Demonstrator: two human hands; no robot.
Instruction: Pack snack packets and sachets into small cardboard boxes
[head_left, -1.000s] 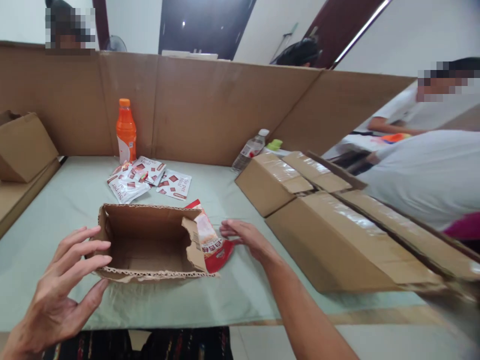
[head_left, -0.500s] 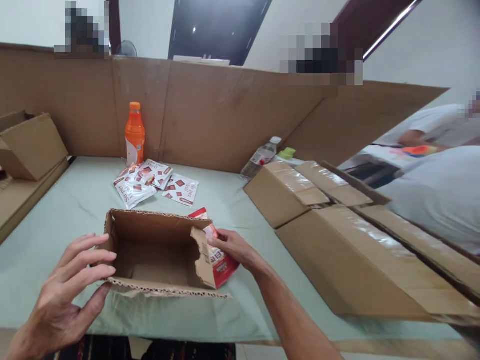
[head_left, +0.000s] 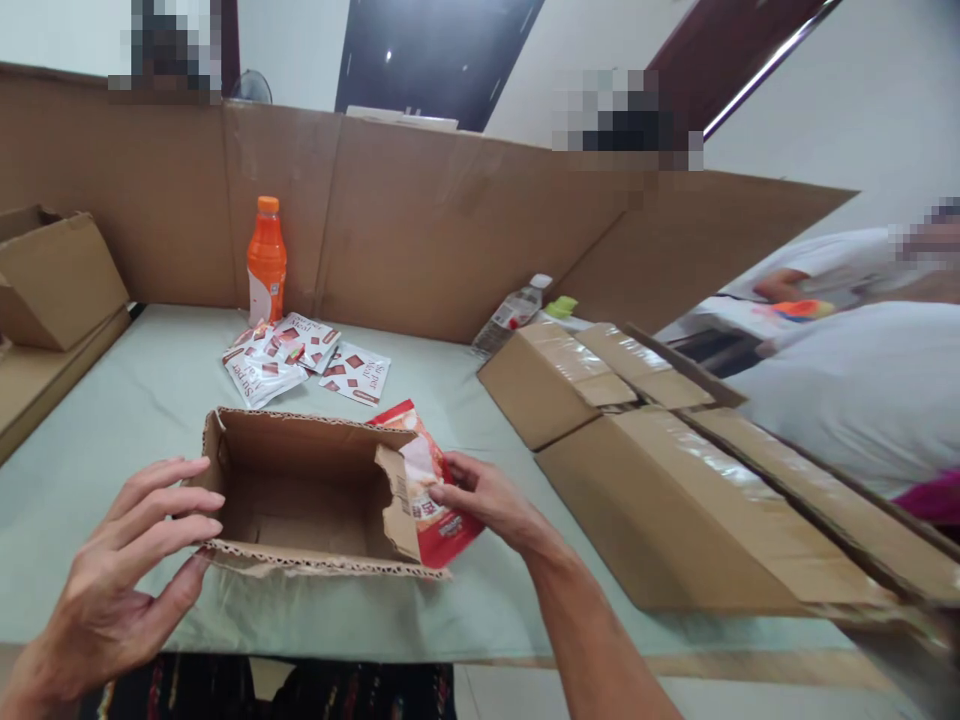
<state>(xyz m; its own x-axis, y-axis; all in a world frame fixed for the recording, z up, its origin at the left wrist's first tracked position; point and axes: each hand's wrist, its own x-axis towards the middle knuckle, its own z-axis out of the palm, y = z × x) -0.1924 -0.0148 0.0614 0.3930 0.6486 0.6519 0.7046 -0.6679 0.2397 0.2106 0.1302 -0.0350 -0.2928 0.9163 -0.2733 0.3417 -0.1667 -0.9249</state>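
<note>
An open-topped cardboard box (head_left: 300, 560) with ragged edges sits in front of me, its inside bare. My left hand (head_left: 127, 560) is at the box's left end, fingers spread over the rim and thumb by the near corner, holding it. My right hand (head_left: 491, 500) pinches a red and white food packet (head_left: 450, 530) beside the box's right end, thumb on its printed face. The box's torn flap covers part of that packet. Beyond the box lie several white sachets (head_left: 262, 378) with brown squares, one of them (head_left: 357, 374) a little apart to the right.
An orange drink bottle (head_left: 267, 265) stands behind the sachets. A clear bottle (head_left: 514, 315) leans by taped cardboard boxes (head_left: 645, 510) on the right. More cardboard boxes (head_left: 64, 285) are at left. A cardboard screen (head_left: 450, 230) closes off the back; people are beyond it and at right.
The view has shifted slightly. The red packet has tilted, showing more of its front beside the box, and my right hand's grip on it has turned. The left hand stays at the box.
</note>
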